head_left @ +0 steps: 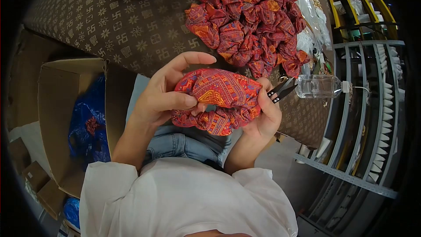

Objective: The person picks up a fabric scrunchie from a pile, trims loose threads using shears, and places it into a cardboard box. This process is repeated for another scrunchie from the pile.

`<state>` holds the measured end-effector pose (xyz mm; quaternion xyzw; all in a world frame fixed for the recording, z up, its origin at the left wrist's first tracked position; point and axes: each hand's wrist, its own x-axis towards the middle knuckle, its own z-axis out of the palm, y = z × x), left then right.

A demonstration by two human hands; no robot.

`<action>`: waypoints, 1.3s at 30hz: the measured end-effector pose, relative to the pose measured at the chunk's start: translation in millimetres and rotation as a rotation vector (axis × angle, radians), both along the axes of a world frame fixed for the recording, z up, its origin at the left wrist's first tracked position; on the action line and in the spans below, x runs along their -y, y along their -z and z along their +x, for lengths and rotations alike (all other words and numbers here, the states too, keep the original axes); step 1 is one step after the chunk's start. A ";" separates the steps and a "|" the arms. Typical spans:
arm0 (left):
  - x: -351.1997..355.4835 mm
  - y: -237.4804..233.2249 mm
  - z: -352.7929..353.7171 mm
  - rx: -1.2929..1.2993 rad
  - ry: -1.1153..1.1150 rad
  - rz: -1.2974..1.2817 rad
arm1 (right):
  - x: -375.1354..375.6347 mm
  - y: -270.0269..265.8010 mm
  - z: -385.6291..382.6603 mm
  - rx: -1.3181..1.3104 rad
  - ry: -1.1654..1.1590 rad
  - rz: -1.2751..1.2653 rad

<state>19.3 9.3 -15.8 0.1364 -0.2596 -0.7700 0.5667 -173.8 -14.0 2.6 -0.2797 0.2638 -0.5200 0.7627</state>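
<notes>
A red patterned fabric headband [223, 90], puffed and gathered into a ring, is held up between my two hands above my lap. My left hand [164, 90] grips its left side, thumb on the front and index finger raised off the cloth. Part of a left fingertip shows through the ring's opening. My right hand [267, 109] pinches the right end with the thumb in front; its other fingers are mostly hidden. Black thread snips [284, 90] stick out from behind the right thumb, blades pointing right, apparently held in that same hand.
Many similar red headbands [245, 17] lie heaped on the brown patterned tablecloth [131, 22]. A clear plastic bottle [318, 86] lies at the table's right edge. On the left stands an open cardboard box [66, 68] with a blue plastic bag [85, 127]. Metal racks [364, 105] stand right.
</notes>
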 end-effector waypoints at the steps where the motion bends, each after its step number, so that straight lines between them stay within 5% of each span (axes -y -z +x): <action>1: -0.2 0.9 1.6 0.035 0.004 -0.018 | 0.2 0.0 -0.3 0.001 -0.001 0.001; 12: -4.2 -27.5 -4.9 0.266 -0.190 -0.109 | 11.5 20.6 -19.2 0.178 -0.055 -0.053; 15: 0.5 -26.7 -1.5 0.264 -0.191 -0.078 | 11.5 11.7 -10.9 0.048 0.058 -0.063; 17: 1.8 -26.4 0.6 0.276 -0.182 -0.084 | 10.0 12.1 -1.3 -0.614 0.460 -0.271; 18: 2.2 -28.9 1.4 0.340 -0.190 -0.079 | 8.2 7.4 2.0 -0.737 0.451 -0.338; 21: 2.1 -32.2 -4.8 0.393 -0.234 -0.094 | 11.8 -0.2 6.5 -0.800 0.465 -0.593; 25: 0.4 -33.4 -8.7 0.466 -0.299 -0.136 | 5.5 -15.3 24.0 -0.636 0.291 -0.626; 27: -0.7 -33.3 -8.2 0.460 -0.314 -0.144 | 2.8 -14.8 18.3 -0.772 0.276 -0.712; 32: -3.0 -29.7 -2.8 0.483 -0.247 -0.176 | 0.3 -5.0 11.3 -0.346 0.336 -0.263; 39: -3.2 -30.5 -6.4 0.499 -0.260 -0.194 | 1.7 2.6 -3.1 -0.404 0.243 -0.459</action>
